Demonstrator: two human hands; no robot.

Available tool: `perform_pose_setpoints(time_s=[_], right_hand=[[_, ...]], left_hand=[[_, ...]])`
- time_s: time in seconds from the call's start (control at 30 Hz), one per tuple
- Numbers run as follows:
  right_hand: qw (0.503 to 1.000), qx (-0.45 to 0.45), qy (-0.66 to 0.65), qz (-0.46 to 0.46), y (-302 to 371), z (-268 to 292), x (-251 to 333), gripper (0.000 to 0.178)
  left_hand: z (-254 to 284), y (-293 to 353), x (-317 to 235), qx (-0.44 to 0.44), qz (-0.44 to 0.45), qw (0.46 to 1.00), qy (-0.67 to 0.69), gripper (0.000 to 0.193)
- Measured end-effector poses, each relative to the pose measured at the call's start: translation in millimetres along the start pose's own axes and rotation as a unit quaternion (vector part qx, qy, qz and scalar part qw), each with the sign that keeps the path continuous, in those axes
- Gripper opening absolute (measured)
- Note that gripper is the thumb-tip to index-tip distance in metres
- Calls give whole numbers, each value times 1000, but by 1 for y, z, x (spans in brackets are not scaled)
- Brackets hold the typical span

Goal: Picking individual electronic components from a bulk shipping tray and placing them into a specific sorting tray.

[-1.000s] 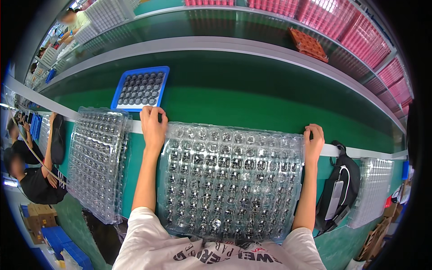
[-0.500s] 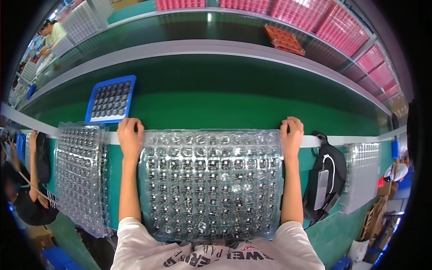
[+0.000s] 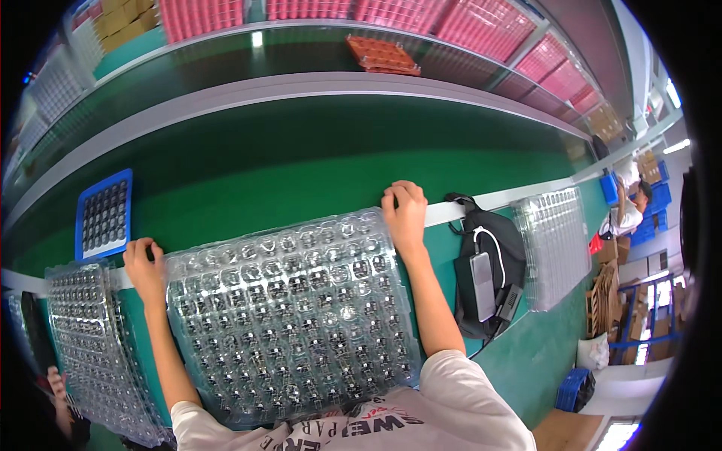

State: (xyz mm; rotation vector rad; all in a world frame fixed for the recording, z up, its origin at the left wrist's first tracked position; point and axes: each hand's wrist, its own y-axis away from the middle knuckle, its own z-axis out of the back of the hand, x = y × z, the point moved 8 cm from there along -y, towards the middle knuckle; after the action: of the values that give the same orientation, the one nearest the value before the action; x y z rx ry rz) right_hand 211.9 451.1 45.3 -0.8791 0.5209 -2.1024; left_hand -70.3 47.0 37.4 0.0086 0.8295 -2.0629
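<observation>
Tray, clear, glossy, its round pockets mostly dark-filled; fingers curled at far corners, grip unclear.

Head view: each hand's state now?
Left hand: curled at left edge of middle clear tray; grip unclear.
Right hand: curled at tray's right edge; grip unclear.

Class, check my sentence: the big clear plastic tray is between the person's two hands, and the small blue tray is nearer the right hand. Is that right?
No: the head view shows the small blue tray nearer the left hand, not the right hand. The big clear plastic tray is indeed between the two hands.
</observation>
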Motion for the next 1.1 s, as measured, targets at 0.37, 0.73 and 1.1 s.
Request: perform_pose_setpoints(time_s=[0.37, 0.73, 1.1], right_hand=[[1000, 24, -11, -3, 0, 0, -2, 10], [999, 31, -23, -21, 0, -5, 0, 7], [1000, 7, -25, -8, 2, -5, 2, 9]], left_hand=[[-8, 1, 3, 17, 3, 1000, -11, 12], [-13, 4, 20, 11, 1, 1000, -28, 12], [-9, 4, 19, 12, 2, 999, -30, 12]])
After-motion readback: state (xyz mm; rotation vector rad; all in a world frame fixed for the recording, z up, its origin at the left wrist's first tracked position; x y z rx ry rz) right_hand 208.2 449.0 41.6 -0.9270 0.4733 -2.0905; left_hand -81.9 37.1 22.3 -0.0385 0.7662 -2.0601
